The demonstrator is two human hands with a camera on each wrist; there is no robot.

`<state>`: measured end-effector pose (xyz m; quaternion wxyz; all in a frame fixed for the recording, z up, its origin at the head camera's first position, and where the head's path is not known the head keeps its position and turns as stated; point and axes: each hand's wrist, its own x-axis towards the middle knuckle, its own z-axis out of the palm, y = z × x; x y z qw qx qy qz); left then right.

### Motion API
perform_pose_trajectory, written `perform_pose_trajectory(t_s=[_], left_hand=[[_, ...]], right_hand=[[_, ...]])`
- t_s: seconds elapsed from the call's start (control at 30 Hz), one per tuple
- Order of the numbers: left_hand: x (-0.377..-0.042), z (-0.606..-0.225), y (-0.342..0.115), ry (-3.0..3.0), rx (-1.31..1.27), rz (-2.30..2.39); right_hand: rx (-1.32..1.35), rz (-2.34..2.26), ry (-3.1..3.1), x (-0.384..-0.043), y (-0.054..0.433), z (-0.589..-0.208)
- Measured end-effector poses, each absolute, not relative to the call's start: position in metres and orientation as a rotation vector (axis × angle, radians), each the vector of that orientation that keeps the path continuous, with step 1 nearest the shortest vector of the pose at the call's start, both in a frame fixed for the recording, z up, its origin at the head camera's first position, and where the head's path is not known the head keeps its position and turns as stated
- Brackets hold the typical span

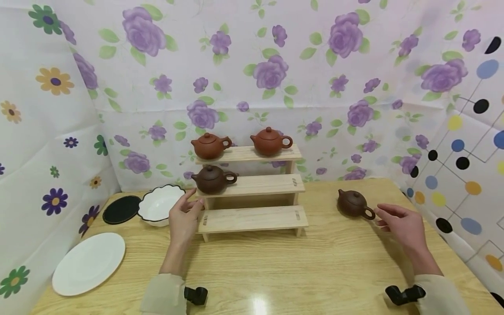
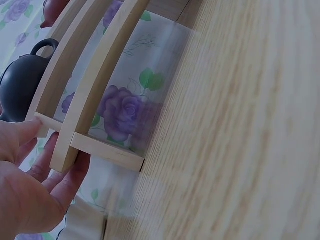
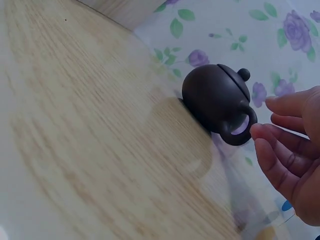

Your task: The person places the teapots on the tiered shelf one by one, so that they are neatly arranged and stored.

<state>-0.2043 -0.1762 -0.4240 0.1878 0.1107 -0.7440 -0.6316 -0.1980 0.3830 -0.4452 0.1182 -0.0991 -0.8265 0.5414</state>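
Note:
A three-tier wooden stand stands on the table. My left hand holds its left end; in the left wrist view the thumb lies by the middle tier and the fingers reach round the lowest board. A dark brown teapot sits on the middle tier, just above that hand. On the top tier are two reddish-brown teapots, one left and one right. At the right, another dark teapot stands on the table. My right hand is at its handle, fingertips beside the loop, not curled round it.
Left of the stand are a white scalloped bowl with a dark rim, a black round mat and a white plate. Flower-printed cloth hangs behind the wooden table, and a dotted cloth at the right.

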Motion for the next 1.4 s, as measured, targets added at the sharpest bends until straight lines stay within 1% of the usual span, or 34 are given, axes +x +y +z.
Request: perform_pose_trajectory(t_s=[0.27, 0.5, 0.87, 1.13, 1.4], left_hand=[[-0.205, -0.426, -0.177, -2.115, 0.322, -1.761], [-0.206, -0.426, -0.178, -2.124, 0.307, -1.766], [-0.203, -0.426, -0.177, -2.120, 0.315, -1.772], [-0.204, -0.426, -0.178, -2.130, 0.331, -1.791], [-0.203, -0.427, -0.178, -2.130, 0.327, -1.779]], right_hand=[[-0.336, 1.614, -2.469, -0.201, 0.385, -0.454], [-0.303, 1.677, -2.425, -0.203, 0.379, -0.457], [-0.263, 1.651, -2.395, -0.208, 0.370, -0.464], [-0.300, 1.642, -2.374, -0.211, 0.368, -0.465], [-0.282, 1.573, -2.377, -0.210, 0.365, -0.465]])
